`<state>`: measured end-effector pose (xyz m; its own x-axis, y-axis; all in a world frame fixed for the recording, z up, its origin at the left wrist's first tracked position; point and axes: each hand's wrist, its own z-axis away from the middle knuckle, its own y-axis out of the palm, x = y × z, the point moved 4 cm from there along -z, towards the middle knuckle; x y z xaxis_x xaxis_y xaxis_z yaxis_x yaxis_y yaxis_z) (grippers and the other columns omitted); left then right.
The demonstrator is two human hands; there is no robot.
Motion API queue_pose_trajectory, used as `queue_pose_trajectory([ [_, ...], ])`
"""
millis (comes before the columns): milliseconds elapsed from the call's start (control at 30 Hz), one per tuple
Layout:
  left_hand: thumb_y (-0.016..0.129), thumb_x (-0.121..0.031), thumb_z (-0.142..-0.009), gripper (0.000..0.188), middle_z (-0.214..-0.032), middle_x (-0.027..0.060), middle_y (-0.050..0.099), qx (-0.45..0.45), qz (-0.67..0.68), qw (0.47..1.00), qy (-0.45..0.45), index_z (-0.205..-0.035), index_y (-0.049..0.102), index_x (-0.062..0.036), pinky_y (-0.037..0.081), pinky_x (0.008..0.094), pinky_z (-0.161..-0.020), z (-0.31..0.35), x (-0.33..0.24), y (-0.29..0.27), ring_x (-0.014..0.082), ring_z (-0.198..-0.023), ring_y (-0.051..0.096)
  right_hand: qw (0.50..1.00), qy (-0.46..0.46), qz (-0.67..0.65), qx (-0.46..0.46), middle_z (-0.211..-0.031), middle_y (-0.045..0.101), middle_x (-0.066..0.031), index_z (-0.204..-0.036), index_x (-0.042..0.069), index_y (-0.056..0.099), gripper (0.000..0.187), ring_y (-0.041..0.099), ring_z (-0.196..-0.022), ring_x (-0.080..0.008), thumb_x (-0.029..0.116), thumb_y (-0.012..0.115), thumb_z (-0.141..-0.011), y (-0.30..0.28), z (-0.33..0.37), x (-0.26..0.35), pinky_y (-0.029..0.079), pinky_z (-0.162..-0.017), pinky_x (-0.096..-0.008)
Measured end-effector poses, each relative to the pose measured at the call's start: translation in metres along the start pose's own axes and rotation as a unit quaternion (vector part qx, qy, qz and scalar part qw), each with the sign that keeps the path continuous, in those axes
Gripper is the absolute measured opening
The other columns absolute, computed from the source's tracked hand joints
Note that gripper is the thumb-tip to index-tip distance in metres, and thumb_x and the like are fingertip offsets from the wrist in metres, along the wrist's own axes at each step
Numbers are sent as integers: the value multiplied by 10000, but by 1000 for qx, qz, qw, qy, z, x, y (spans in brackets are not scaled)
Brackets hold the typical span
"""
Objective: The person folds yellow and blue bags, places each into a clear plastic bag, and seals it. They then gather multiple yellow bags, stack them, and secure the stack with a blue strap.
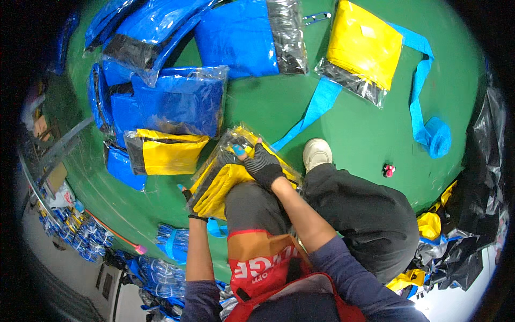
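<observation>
A clear-wrapped yellow and black folded package (pixel 217 188) lies tilted against my raised knee. My right hand (pixel 264 165), in a dark fingerless glove, rests on its upper face. The thumb, with blue tape on it, is spread away from the fingertip beside it. At the package's left edge is my left hand (pixel 194 206), also gloved, holding it from the side and below. Its taped thumb sticks out, while the package covers the other fingers. Just left of it lies another yellow and black wrapped package (pixel 174 154).
Blue and black wrapped packages (pixel 177 102) are heaped at the left on the green floor (pixel 370 129). A yellow package (pixel 365 45) lies far right on a light-blue strap (pixel 421 96), with a strap roll (pixel 439 138). A small red object (pixel 389 170) sits near my shoe (pixel 317 153).
</observation>
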<state>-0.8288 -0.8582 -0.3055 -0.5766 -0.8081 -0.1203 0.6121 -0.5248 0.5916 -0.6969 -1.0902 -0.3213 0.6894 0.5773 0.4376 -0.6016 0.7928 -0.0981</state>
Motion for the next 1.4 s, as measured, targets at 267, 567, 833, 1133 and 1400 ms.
queue_pose_trajectory([
  [267, 464, -471, -917, 560, -1219, 99, 542, -89, -109, 987, -73, -1308, 465, -71, 430, 370, -820, -11, 19, -64, 234, -967, 520, 995, -95, 32, 16, -1437, 266, -285, -1413, -61, 201, 939, 281, -1339, -394, 629, 457, -829, 14, -1, -9, 223, -1104, -427],
  [567, 361, -404, -975, 480, -1090, 63, 620, -227, -662, 713, -45, -1361, 414, -124, 438, 390, -613, -10, -103, -10, 240, -683, 569, 849, -15, -330, -413, -1070, 614, -129, -1212, 31, 533, 401, 580, -947, -269, 297, 498, -914, 16, 116, -133, 449, -847, -375],
  [833, 230, -451, -994, 572, -1278, 136, 539, -119, -813, 563, -88, -1463, 170, -128, 421, 384, -876, -94, -40, 81, 296, -1007, 577, 557, 179, -792, -175, -1082, 593, -129, -1175, 64, 553, 358, 558, -967, -269, 314, 481, -928, 116, 54, -243, 440, -829, -388],
  [1133, 232, -442, -996, 541, -1274, 147, 537, -133, -816, 558, -64, -1394, 311, -85, 381, 367, -941, -95, -47, 69, 275, -1083, 536, 542, 110, -814, -178, -1182, 548, -149, -1250, 56, 492, 418, 514, -1067, -305, 334, 453, -939, 113, 55, -228, 398, -919, -427],
  [1400, 235, -435, -998, 552, -1271, 156, 535, -143, -783, 605, -6, -1333, 437, -46, 345, 353, -999, -103, -55, 44, 256, -1151, 500, 556, 46, -821, -124, -1270, 509, -167, -1316, 50, 438, 476, 476, -1156, -338, 351, 427, -948, 117, 51, -236, 361, -1000, -462],
])
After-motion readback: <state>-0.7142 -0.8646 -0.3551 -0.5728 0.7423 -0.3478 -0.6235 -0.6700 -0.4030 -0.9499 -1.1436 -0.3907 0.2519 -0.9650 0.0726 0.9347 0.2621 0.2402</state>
